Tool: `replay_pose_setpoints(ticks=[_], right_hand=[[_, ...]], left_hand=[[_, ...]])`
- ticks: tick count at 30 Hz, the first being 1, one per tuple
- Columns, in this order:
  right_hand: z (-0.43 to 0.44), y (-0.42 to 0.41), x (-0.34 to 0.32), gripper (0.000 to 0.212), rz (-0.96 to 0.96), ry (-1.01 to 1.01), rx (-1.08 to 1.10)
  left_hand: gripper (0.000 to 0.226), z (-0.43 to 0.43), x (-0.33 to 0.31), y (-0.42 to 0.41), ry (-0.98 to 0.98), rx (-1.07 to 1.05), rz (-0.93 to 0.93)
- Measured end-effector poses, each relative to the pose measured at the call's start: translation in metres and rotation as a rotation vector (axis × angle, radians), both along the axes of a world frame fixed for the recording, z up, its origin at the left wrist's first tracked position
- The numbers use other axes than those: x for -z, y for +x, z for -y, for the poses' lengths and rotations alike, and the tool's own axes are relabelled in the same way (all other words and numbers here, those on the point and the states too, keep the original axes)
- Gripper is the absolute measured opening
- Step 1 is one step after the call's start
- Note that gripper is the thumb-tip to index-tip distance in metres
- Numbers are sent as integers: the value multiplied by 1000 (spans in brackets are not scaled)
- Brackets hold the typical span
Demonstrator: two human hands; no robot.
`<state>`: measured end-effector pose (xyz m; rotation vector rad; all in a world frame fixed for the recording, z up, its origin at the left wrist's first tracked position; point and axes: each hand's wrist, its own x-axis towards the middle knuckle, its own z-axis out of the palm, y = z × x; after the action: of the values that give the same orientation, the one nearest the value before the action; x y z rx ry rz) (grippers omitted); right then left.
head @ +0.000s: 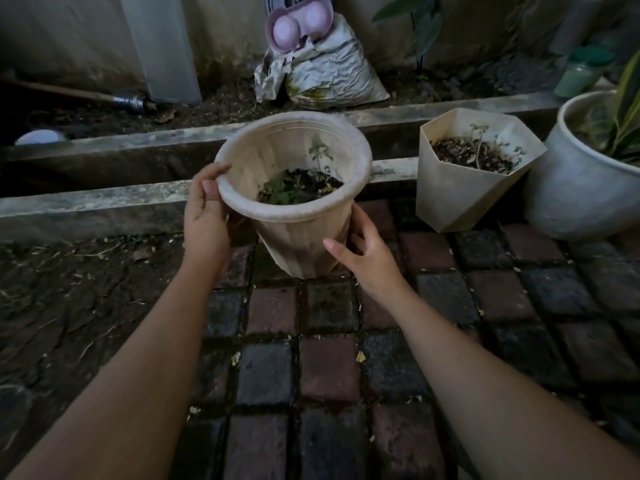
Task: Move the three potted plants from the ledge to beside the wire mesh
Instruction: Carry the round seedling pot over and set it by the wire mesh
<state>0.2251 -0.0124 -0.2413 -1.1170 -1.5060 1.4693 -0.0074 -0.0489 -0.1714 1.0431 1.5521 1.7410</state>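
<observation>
Counted: three pots, round [294,188] at 12 o'clock, faceted [460,199] and large white [581,202] at 2; two hands.

Round pot [298,237]: matt ribbed plastic. Faceted pot [453,199]: smooth matt. Sack [329,74]: crinkled. Pavers [329,368]: rough brick.
</observation>
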Motion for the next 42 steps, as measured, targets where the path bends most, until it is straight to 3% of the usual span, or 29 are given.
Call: replay_pose_setpoints(ticks=[2,6,11,17,28,33,39,42], right_hand=[[-2,-5,-1,109,-9,-24,-15],[-9,-11,1,115,8,-24,-6],[-13,-7,16,126,41,-48,-41],[-11,-9,35,127,56,-58,-6],[-37,-5,40,124,113,-112,-71],[-38,-8,45,110,69,-136,-55],[-26,-11,39,110,-125,-197,3],[-25,-12,4,120,-185,-155,108]], left_hand=[[32,0,9,1,-6,7,66],[68,14,41,14,-163,86,160],[104,16,78,46,-236,190,-5],[125,11,112,58,-265,135,-76],[141,-2,126,40,-286,138,-150],[127,-6,120,40,-221,163,-121],[105,-10,101,51,-130,157,-120],[110,-20,66,62,-95,185,-104]])
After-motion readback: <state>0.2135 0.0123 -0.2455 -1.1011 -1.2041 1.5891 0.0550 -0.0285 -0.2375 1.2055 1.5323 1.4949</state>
